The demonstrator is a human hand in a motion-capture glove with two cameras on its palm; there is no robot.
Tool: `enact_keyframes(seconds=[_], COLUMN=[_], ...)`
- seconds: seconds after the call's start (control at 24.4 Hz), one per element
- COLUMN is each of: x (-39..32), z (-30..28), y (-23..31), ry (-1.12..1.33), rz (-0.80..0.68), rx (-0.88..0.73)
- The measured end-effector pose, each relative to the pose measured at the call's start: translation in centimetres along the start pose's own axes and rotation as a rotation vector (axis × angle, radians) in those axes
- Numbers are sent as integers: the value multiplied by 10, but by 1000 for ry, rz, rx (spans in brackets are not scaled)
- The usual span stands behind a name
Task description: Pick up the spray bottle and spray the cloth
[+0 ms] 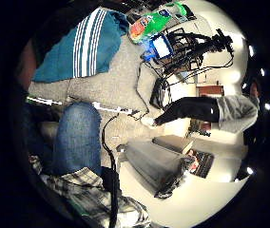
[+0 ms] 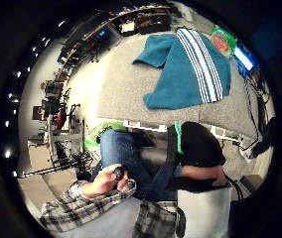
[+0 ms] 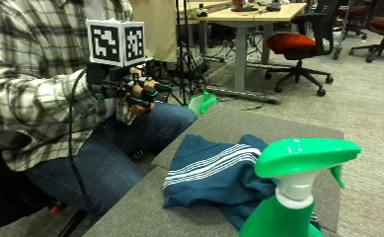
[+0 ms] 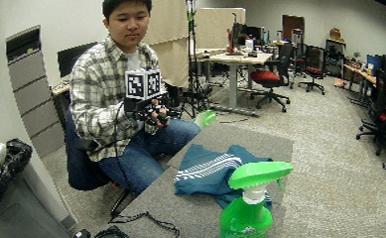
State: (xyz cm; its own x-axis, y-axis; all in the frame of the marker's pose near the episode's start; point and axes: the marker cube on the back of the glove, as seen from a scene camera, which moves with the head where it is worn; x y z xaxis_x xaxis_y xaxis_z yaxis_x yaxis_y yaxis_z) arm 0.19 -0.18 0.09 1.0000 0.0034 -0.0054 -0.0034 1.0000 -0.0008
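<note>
Your gloved right hand [image 3: 139, 91] grips nothing: it is raised in front of your chest, above your lap, with the fingers loosely curled and nothing between them, as far as the outside view shows. So no part of the task is done yet; the reach itself has not begun.

Ahead of and below that hand lies the grey table [image 3: 264, 126], its near edge just past your knee. The hand is not over the table.

Next in size is the cloth [image 3: 214, 173], a blue towel with white stripes, lying rumpled on the table well apart from your hand, across the near edge and further along. I see no wet patch on it, though the pictures would hardly show one.

Beyond the cloth, furthest from your hand, stands the spray bottle [image 3: 293, 192], green with a white collar, upright at the table's far end and just beside the cloth. It is untouched; its trigger side cannot be made out well from here.

Everything is left to do, I judge: carry the hand across the table past the cloth, close round the bottle's neck, lift it, aim the nozzle at the cloth and squeeze.
</note>
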Motion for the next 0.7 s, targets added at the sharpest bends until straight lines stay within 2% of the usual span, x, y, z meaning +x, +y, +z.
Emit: enact_keyframes(seconds=[0.45,0.57,0.7], x=[13,44,99], z=[5,-1,-12], y=[-13,-38,-89], ry=[-24,-104,-314], rz=[23,78,177], rx=[19,126,285])
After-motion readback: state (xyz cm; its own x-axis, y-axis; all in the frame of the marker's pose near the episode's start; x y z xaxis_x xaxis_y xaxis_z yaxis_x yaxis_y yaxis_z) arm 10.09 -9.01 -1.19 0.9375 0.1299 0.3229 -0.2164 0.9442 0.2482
